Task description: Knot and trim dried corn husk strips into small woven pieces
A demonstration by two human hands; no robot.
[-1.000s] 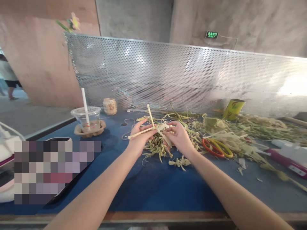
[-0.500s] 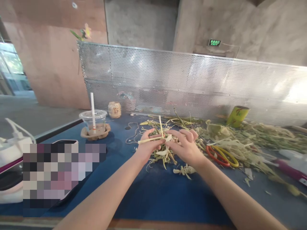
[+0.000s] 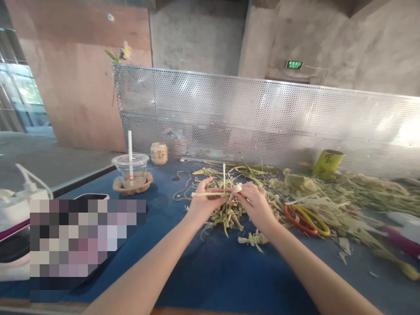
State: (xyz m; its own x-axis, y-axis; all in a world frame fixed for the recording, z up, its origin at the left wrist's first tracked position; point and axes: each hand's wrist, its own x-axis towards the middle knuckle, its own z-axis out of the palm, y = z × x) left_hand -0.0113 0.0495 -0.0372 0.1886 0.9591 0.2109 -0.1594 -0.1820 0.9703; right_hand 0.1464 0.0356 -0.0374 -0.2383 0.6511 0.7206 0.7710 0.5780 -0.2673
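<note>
Left hand [image 3: 204, 204]: fingers and thumb closed on the pale strips [image 3: 204, 194], one lying across the hand, another rising upright beside the fingertips.
Right hand [image 3: 256, 202]: fingertips pinched together on the same strips near a whitish folded end [image 3: 236, 188]; their exact grip is partly hidden.
Pale strips: held between the two hands, above the heap of dry scraps [image 3: 229, 218] on the blue desk [image 3: 203, 271].
Slip risk: if the left pinch loosens while the right hand pulls, the crossing could probably come apart.
Split risk: the strips look dry, so a sharp bend or hard tug might crack one.
Mix-up risk: a dropped strip would land among similarly coloured scraps and be hard to pick out.
Snag risk: a wide rightward swing could catch the red loop [image 3: 299, 228] or the tangled husks [image 3: 323, 199].
Loose knotted piece [image 3: 254, 239]: lies near the right wrist, where it could be brushed aside.
</note>
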